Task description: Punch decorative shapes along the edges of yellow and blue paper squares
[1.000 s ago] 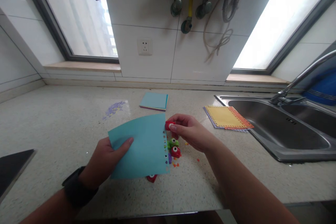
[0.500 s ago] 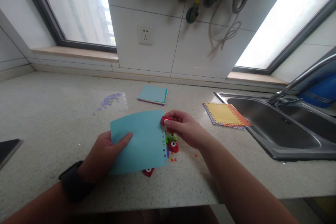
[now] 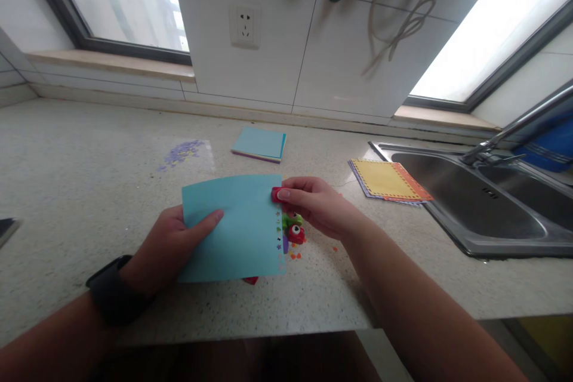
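A light blue sheet of paper (image 3: pixel 237 239) is held up above the counter, with small shapes cut along its right edge. My left hand (image 3: pixel 179 245) grips its left side, thumb on top. My right hand (image 3: pixel 313 206) pinches a small red punch (image 3: pixel 276 194) at the sheet's upper right edge. Just below that hand lie a green punch (image 3: pixel 291 221) and a red punch with an eye-like mark (image 3: pixel 296 234). Part of a purple item (image 3: pixel 285 245) shows beside the sheet. Another red punch (image 3: pixel 251 280) is mostly hidden under the lower edge.
A stack of coloured paper (image 3: pixel 259 144) lies at the back. Purple and yellow bits (image 3: pixel 182 153) are scattered at left, orange bits (image 3: pixel 293 255) by the punches. Yellow and orange sheets with punched edges (image 3: pixel 385 180) overlap the rim of the sink (image 3: pixel 465 250).
The view has tilted down a little. The red punch in my right hand sits slightly further onto the sheet's upper right edge. Both hands keep their hold.
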{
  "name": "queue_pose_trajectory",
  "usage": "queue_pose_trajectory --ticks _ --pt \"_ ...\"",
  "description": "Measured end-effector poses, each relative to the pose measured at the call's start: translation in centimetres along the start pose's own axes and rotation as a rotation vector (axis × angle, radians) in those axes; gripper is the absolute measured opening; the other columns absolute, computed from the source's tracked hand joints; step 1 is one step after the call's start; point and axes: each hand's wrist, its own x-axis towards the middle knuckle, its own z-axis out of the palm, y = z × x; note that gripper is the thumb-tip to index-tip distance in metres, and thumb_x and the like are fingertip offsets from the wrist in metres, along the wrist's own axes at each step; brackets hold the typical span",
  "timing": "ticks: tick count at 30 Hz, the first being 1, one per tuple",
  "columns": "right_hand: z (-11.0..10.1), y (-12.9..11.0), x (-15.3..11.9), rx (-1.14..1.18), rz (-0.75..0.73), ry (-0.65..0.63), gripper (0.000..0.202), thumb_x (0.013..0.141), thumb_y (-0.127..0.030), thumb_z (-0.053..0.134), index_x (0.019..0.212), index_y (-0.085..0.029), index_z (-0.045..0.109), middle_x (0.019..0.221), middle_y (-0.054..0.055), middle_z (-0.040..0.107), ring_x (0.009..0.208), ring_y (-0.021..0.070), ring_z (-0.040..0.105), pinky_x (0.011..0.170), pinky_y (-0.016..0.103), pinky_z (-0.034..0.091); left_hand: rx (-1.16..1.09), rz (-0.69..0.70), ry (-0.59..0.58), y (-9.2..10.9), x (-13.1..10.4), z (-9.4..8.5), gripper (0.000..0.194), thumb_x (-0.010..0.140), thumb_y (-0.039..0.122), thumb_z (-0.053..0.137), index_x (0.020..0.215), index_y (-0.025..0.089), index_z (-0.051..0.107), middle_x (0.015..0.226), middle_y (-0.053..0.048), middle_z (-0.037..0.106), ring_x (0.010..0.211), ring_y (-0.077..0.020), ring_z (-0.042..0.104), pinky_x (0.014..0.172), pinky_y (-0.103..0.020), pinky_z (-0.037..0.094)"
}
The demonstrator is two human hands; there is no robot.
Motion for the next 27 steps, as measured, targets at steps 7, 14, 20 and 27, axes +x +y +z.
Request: queue_pose_trajectory --ticks 7,14,20,27 --pt "0.0 -0.03 0.12 -0.047 0.031 0.042 0.029 0.075 -0.04 0.085 0.079 -0.014 0.071 0.072 0.002 0.061 0.063 0.0112 0.053 0.054 0.025 0.041 0.024 0.003 0.001 -0.07 0.01 0.04 0.031 0.077 0.051 0.077 0.09 0.022 0.08 0.093 -0.009 0.083 0.082 -0.0355 0.078 0.072 -0.044 0.066" --pt "-0.17 0.31 0.24 -0.082 0.013 0.067 0.031 0.075 -0.043 0.085 0.078 -0.015 0.073 0.07 0.003 0.062 0.061 0.0117 0.053 0.052 0.026 0.042 0.033 0.02 -0.004 0.15 -0.1 0.01 0.034 0.078 0.053 0.075 0.091 0.021 0.079 0.091 -0.011 0.083 0.08 -0.0366 0.078 0.072 -0.048 0.066" --pt "-0.17 0.5 0.33 -0.085 0.027 0.062 0.031 0.075 -0.043 0.085 0.075 -0.015 0.072 0.067 0.003 0.062 0.06 0.0118 0.054 0.051 0.025 0.041 0.032 -0.015 -0.004 0.09 -0.16 0.03 0.036 0.077 0.055 0.075 0.091 0.022 0.078 0.094 -0.009 0.083 0.085 -0.0354 0.078 0.075 -0.045 0.065" --pt "-0.06 0.52 0.34 -0.119 0.016 0.055 0.033 0.076 -0.044 0.084 0.071 -0.015 0.07 0.063 0.001 0.058 0.057 0.0103 0.051 0.049 0.024 0.037 0.035 -0.033 -0.007 0.31 -0.02 0.25 0.037 0.077 0.057 0.075 0.089 0.022 0.077 0.093 -0.009 0.083 0.084 -0.035 0.078 0.076 -0.044 0.065"
